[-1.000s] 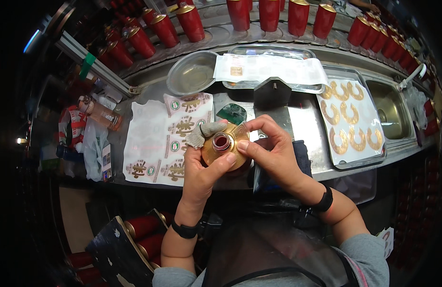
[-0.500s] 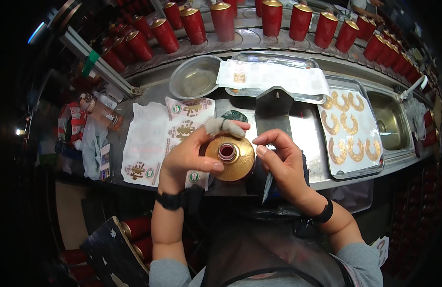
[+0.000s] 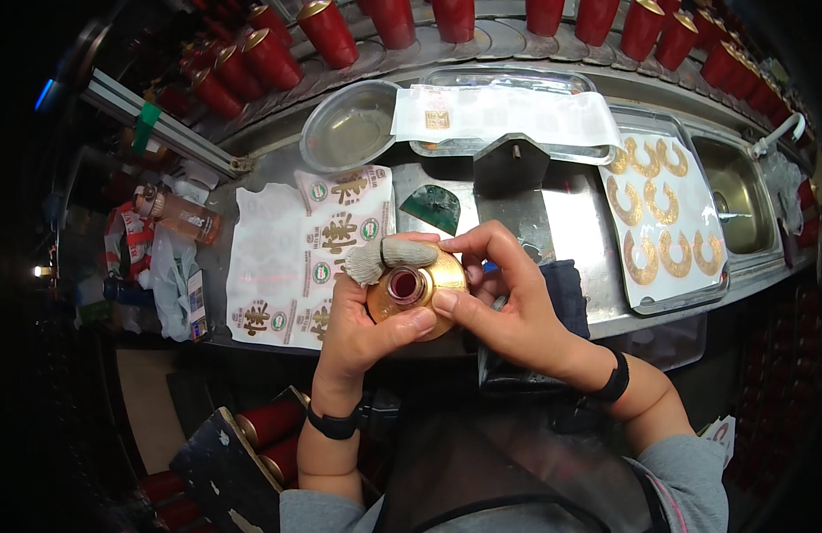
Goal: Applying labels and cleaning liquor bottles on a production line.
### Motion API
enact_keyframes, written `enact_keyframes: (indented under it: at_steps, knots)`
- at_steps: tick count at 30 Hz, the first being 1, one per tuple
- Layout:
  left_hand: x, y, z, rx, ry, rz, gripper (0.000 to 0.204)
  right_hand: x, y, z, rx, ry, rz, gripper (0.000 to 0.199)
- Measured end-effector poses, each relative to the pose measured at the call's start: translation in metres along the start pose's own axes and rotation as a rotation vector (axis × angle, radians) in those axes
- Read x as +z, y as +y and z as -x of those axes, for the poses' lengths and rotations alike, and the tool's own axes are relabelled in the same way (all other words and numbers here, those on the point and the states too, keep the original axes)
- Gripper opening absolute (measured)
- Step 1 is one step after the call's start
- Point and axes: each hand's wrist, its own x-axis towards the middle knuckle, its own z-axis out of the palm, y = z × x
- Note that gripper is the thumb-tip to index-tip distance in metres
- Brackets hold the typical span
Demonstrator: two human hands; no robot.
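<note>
Between my hands is a bottle with a gold shoulder [image 3: 443,282] and an open, dark red neck, seen almost straight from above. My left hand [image 3: 375,315] wraps round it, its thumb along the front and a pale cloth finger cover [image 3: 409,253] on a finger across the far side. From the right, my right hand [image 3: 509,298] grips the bottle too, its thumb pressed on the gold shoulder and its other fingers partly hidden. Just beyond them lies a dark green rounded scraper [image 3: 431,210] on the metal bench [image 3: 411,182]. The bottle's lower body is hidden.
Printed label sheets [image 3: 269,258] lie at left. A tray [image 3: 709,298] at right carries a sheet of gold C-shaped transfers [image 3: 664,209], beside a sink [image 3: 731,209]. A metal bowl [image 3: 349,129], a dark angled stand [image 3: 510,169] and a row of red bottles [image 3: 327,35] stand farther back.
My right hand has come in from the right, and its thumb now presses on the gold shoulder. The bottle sits slightly farther left, and the green scraper shows more fully.
</note>
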Motion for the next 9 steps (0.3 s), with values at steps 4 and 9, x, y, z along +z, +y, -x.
enact_keyframes:
  at_steps: [4,9]
  knots:
    - [0.003,-0.001,0.001,0.028,0.009,0.046,0.061,-0.005,-0.004,-0.005,0.077,-0.065,-0.043,0.036]
    - [-0.005,-0.002,-0.002,0.028,-0.074,0.025,0.061,-0.007,0.005,-0.011,0.064,-0.062,-0.022,0.033]
